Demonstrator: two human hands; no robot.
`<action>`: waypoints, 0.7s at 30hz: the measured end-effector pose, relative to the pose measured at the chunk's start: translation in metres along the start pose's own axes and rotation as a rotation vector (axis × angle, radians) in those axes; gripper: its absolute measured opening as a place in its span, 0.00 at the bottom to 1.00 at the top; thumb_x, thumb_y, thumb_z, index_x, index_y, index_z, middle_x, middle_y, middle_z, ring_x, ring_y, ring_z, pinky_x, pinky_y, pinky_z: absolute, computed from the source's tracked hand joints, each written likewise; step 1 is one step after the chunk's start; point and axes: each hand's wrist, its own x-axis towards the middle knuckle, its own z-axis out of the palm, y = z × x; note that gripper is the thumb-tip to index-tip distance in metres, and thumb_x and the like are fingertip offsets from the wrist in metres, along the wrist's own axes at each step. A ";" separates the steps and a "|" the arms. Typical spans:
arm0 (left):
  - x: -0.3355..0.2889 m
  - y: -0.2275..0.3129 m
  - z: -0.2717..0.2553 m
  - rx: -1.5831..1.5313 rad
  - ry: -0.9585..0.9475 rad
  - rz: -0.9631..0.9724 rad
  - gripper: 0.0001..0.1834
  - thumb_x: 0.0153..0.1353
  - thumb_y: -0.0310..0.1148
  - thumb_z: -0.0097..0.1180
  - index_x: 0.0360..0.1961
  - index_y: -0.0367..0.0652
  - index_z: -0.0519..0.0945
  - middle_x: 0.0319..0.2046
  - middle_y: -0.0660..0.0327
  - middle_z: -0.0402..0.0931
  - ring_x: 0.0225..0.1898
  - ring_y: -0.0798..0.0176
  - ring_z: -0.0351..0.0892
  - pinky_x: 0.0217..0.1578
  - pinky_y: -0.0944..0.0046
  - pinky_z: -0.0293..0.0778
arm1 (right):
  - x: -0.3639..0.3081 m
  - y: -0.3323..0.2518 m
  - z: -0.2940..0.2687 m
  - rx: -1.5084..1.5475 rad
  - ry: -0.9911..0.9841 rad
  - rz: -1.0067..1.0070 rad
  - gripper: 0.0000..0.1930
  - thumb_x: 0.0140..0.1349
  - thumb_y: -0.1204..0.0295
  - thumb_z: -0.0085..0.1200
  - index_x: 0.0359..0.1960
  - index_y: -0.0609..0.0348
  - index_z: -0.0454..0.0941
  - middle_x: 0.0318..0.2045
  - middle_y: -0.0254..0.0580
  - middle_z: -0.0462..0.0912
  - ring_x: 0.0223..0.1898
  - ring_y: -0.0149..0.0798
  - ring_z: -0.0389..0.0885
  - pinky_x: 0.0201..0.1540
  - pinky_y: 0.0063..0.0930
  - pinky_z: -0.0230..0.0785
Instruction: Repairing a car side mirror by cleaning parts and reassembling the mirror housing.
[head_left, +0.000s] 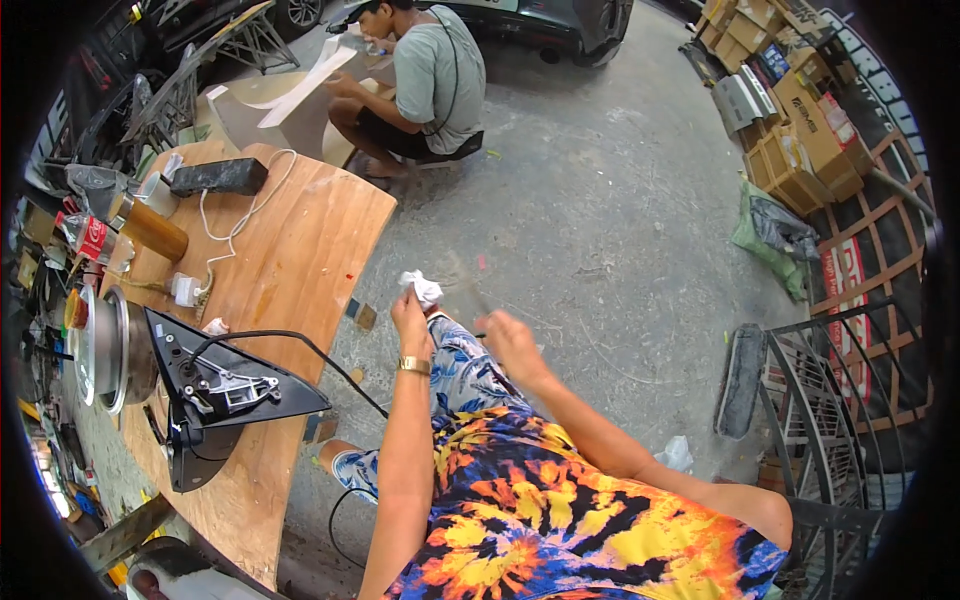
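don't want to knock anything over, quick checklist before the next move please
1. White wad gripped in the left hand: ok, pinched at the fingers.
2. Right hand contents identified: cannot tell, too blurred.
3. Black triangular part wholly within the wooden table edge: not ok, its pointed end appears to stick out past it.
4. Black cable clear of the table edge: not ok, it runs over it toward the left forearm.
5. Crouching co-worker clear of both hands: ok, well apart.

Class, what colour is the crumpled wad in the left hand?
The wad is white, clearest in the head view.
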 end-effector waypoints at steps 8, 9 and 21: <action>-0.049 0.010 0.007 -0.269 -0.143 -0.080 0.17 0.70 0.41 0.46 0.52 0.43 0.73 0.47 0.60 0.77 0.44 0.62 0.80 0.44 0.61 0.79 | 0.055 0.010 0.025 0.148 0.066 0.135 0.14 0.67 0.64 0.44 0.40 0.64 0.73 0.29 0.43 0.79 0.28 0.33 0.71 0.34 0.32 0.66; -0.051 0.009 0.009 -0.271 -0.136 -0.070 0.17 0.70 0.41 0.46 0.52 0.43 0.73 0.47 0.60 0.77 0.44 0.62 0.80 0.44 0.61 0.79 | 0.054 0.008 0.035 0.134 0.062 0.127 0.13 0.67 0.65 0.44 0.41 0.64 0.73 0.30 0.46 0.80 0.28 0.37 0.73 0.35 0.34 0.67; -0.029 -0.023 0.011 -0.238 -0.102 -0.201 0.10 0.68 0.34 0.49 0.39 0.37 0.76 0.36 0.57 0.80 0.36 0.63 0.80 0.37 0.63 0.76 | 0.047 0.019 0.046 -0.323 -0.136 0.083 0.12 0.67 0.66 0.40 0.42 0.62 0.68 0.35 0.62 0.79 0.41 0.63 0.77 0.42 0.53 0.66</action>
